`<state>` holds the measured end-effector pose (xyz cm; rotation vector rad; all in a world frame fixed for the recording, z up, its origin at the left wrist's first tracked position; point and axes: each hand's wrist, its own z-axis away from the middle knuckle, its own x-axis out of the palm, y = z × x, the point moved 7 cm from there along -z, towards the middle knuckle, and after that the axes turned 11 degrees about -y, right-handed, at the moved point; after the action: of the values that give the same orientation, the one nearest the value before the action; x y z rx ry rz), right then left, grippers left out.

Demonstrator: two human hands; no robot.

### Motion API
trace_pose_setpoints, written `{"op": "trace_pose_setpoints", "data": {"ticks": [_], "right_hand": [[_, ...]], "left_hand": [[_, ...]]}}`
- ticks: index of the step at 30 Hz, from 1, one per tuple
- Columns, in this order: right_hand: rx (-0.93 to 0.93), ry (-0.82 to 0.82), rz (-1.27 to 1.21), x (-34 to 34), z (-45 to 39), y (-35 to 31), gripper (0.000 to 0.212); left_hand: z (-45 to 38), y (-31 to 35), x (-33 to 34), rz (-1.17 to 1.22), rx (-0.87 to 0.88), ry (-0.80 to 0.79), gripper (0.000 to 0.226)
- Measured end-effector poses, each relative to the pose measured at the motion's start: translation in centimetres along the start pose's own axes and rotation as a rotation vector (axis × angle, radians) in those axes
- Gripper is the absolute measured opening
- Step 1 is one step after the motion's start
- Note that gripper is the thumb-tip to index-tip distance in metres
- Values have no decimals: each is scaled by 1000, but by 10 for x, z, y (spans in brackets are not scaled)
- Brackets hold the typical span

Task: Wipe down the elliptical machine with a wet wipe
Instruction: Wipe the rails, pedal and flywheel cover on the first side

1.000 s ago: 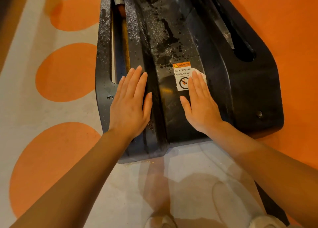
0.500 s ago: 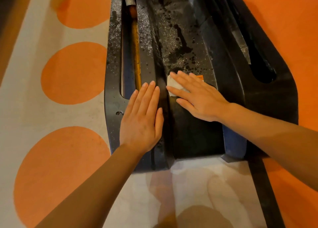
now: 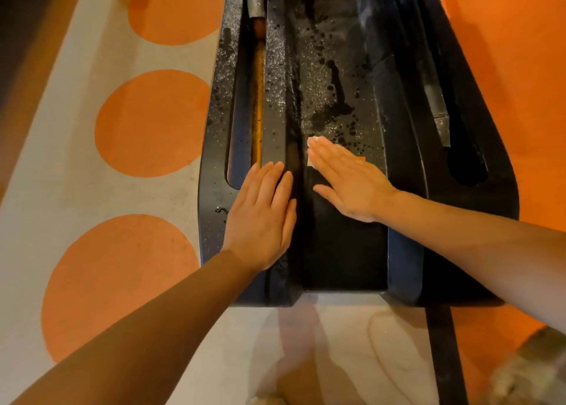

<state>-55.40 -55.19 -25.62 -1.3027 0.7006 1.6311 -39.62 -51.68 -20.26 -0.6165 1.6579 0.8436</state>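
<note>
On the cream floor (image 3: 61,196) with orange circles (image 3: 153,123), the black elliptical base (image 3: 343,251) is speckled with droplets. Your right hand (image 3: 352,184) presses the wet wipe (image 3: 312,147) flat against it; your left hand (image 3: 260,221) rests flat, fingers straight, just beside.

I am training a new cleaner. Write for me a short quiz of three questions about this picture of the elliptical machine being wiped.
1. True or false: the left hand holds the wet wipe.
2. Which part of the black machine base looks still dusty and spotted?
A. the part beyond the right hand, farther from the person
B. the part close to the person
3. Fill in: the left hand lies flat beside a long slot with a ____ coloured bar inside.

Key:
1. False; the wipe is under the straight fingers of the right hand.
2. A
3. yellow
</note>
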Motion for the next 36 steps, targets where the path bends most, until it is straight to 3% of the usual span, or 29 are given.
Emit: {"op": "trace_pose_setpoints", "data": {"ticks": [5,10,13,20,24,32,36], "right_hand": [[105,16,-102,-16,-26,26,76],[-153,-10,12,5,12,-14,65],[-211,-22,114,9,24,-19,64],[43,-5,-55,-19,-41,23,69],[145,-13,-127,-28,-65,32,59],[-23,-9,-26,-3,9,-17,57],[-14,-57,-59,3,17,-24,58]], "left_hand": [[-26,-10,-4,48,-148,13,52],[-20,-10,2,85,-116,44,53],[-20,-10,1,100,-121,35,53],[-21,-10,2,110,-121,21,53],[-22,-12,2,107,-130,-3,54],[-22,-13,4,123,-150,-19,55],[-21,-13,8,130,-148,-46,57]]}}
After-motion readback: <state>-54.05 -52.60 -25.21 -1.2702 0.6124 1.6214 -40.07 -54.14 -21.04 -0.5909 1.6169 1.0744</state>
